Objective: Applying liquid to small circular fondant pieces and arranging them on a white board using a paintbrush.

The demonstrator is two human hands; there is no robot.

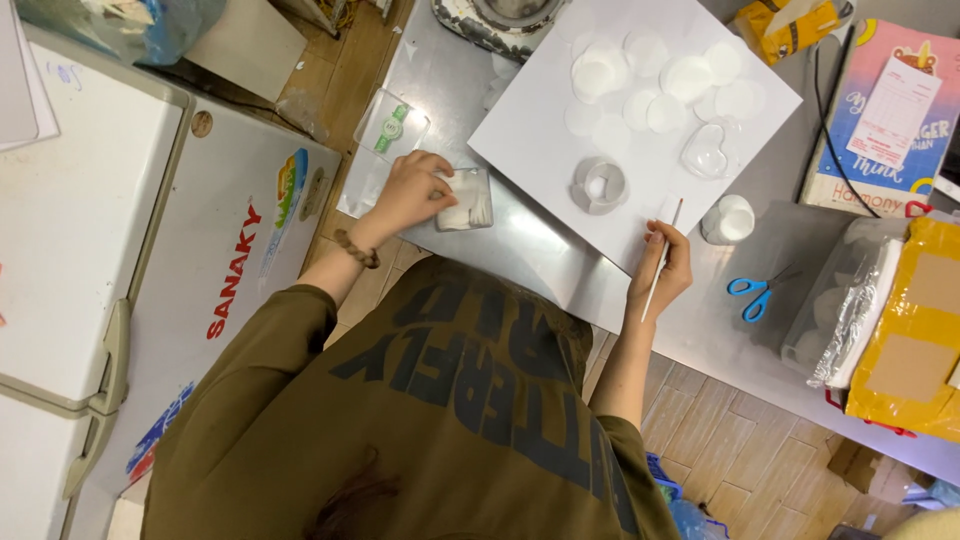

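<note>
My left hand [412,190], with a braided band on its wrist, rests on a small clear square box [468,198] of white material on the metal table [520,245]. My right hand [668,268] holds a thin brush [662,262] at the near edge of a white board [545,140]. On the board lie several white round discs [650,80], a clear round ring mould [599,184] and a clear heart-shaped mould [708,150].
A small white jar [729,219] and blue scissors [757,293] lie right of the board. A clear tray [840,300] and yellow package [915,330] sit far right, a book [890,110] behind. A clear packet [391,126] lies left. A white chest freezer [120,260] stands at left.
</note>
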